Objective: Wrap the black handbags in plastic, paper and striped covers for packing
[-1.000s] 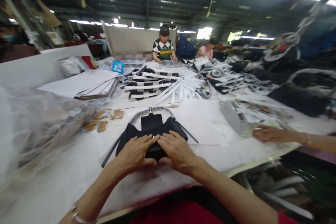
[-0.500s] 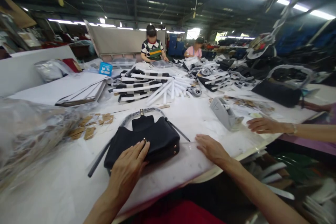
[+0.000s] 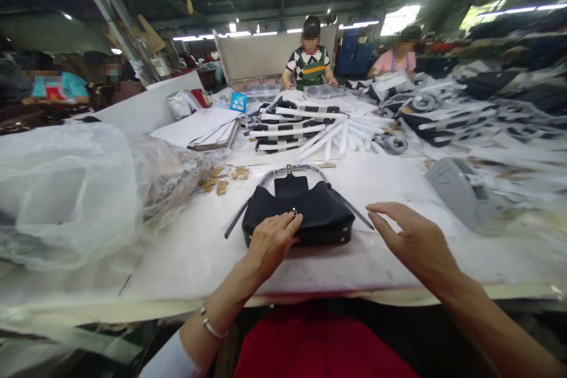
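A black handbag [image 3: 316, 207] lies on the white table in front of me, its flap [image 3: 291, 186] folded back to the far side. Its handle [image 3: 310, 169] is wrapped in clear plastic and arches behind it. Dark strap ends stick out at both sides. My left hand [image 3: 272, 240] holds the bag's near side, fingertips beside a small gold clasp [image 3: 295, 211]; part of the thumb is hidden. Right of the bag, my right hand [image 3: 411, 236] hovers above the table with fingers stretched and thumb apart, holding nothing. Its fingertips are close to the right strap end [image 3: 364, 220].
A grey tape dispenser [image 3: 458, 192] stands at right. Clear plastic bags [image 3: 88, 189] heap up at left, beside brown paper scraps [image 3: 221, 186]. Behind are stacked black bags with white wrapped handles [image 3: 292, 129], a paper stack [image 3: 199, 127] and a co-worker [image 3: 310, 62].
My view has swung left, so the table's things appear farther right. My right hand has risen from the table, its thumb now apart. The left hand stays on the handbag; the neighbour's hand left view.
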Demonstrator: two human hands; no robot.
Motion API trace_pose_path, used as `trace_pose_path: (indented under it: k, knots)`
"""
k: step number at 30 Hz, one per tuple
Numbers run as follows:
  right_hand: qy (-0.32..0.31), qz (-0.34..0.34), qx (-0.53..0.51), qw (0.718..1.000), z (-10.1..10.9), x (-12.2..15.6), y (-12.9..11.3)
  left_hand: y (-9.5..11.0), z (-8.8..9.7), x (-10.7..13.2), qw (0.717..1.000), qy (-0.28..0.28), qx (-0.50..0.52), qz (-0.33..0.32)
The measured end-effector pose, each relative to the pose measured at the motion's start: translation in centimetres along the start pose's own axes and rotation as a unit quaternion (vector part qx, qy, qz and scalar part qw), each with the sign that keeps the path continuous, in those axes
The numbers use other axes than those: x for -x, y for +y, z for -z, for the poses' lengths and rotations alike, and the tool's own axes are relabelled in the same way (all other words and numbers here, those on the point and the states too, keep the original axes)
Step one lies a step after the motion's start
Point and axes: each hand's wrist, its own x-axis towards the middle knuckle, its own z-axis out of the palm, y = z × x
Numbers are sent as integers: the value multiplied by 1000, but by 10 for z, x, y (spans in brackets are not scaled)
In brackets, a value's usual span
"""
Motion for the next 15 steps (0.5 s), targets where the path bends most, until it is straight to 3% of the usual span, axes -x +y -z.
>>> trace_pose_path:
  k: [2, 6, 9, 11, 15]
  knots:
    - [21, 94, -42, 994, 6, -19, -34, -6, 11, -3, 998, -67, 14, -13]
    - [-156, 260, -19, 953, -15, -58, -76, -33, 38, -14, 982, -184, -3, -51]
    - [-277, 312, 20, 909, -44, -77, -73, -55, 47, -19, 972, -224, -19, -68]
    - [-327, 341, 18, 881, -57, -85, -62, -64, 43, -17, 970, -228, -11, -79]
    - [-335, 409, -3, 849, -69, -88, -42, -66, 16, -1, 982, -170, -21, -83]
